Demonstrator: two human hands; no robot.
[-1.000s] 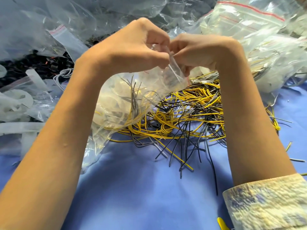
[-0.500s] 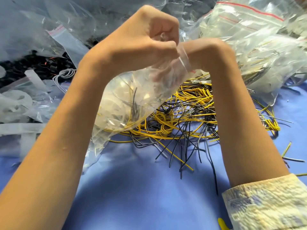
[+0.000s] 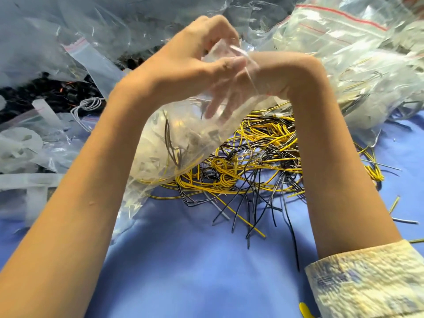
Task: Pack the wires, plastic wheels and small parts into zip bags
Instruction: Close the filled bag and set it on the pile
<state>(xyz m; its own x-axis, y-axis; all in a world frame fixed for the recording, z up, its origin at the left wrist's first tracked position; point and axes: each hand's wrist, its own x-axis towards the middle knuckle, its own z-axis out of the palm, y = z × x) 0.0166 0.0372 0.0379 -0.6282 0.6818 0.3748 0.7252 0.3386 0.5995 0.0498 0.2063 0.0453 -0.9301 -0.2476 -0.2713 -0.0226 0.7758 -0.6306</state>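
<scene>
The left hand [image 3: 192,58] pinched the mouth of a clear zip bag [image 3: 158,157], which hung at the left edge of a heap of yellow and black wires [image 3: 263,161] on the blue bench [image 3: 206,271]. The right hand [image 3: 231,92] was thrust inside the bag, its fingers straight and loose but blurred by the plastic. Beyond a few dark strands, the bag's contents were hard to make out.

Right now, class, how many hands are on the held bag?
2. The left hand pinches the bag at its mouth; the right hand reaches inside it, showing through the plastic. No others in view.
</scene>
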